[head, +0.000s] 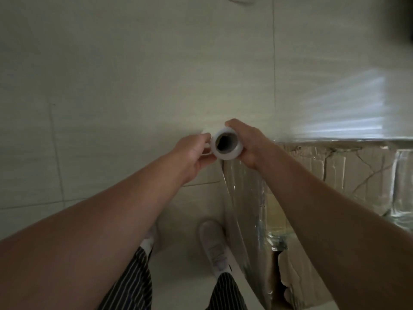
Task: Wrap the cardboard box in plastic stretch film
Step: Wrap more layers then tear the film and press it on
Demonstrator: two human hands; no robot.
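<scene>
Roll: your white roll of clear stretch film [226,146] stands on end at the box corner.
Left hand [192,153]: fingers curled on its side.
Right hand [248,144]: wrapped round the other side.
Box: brown cardboard box [335,168], on your right, partly filmed, torn low.
Risk: if slack, the film sheet [243,209] may rope or snag that tear.

Nothing can be read anywhere. The brown side of the cardboard box [335,166] on the right, the white end of the stretch film roll [226,143] in the middle and the near white shoe [215,245] carry no legible letters, numbers or brand marks; the view is dim and blurred.
</scene>
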